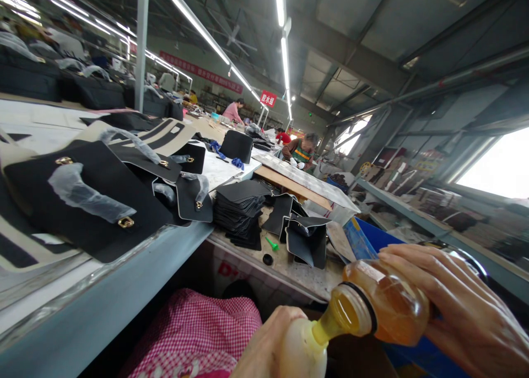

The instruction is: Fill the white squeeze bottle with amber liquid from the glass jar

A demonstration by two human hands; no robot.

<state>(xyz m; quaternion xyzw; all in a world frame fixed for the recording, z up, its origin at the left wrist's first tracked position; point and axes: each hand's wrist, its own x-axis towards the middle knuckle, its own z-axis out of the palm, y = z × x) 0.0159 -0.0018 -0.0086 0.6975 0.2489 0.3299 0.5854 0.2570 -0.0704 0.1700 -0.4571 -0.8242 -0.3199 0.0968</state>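
Note:
Low in the view, my left hand (266,342) is wrapped round a whitish squeeze bottle (303,350) that stands nearly upright. My right hand (463,301) grips a clear plastic bottle (397,306) of amber liquid, tipped so its mouth points down and left. Thick yellow liquid (341,314) spans from that mouth to the neck of the whitish bottle. On the bench beyond lie a green nozzle (271,243) and a small dark round cap (268,259). Part of the left fingers is hidden behind the whitish bottle.
Black bag panels with wrapped handles (91,196) cover the left table (165,262). A stack of black pieces (239,212) and folded black parts (308,237) sit on the bench. A blue bin (367,237) stands at right. A co-worker (303,149) leans over a farther table.

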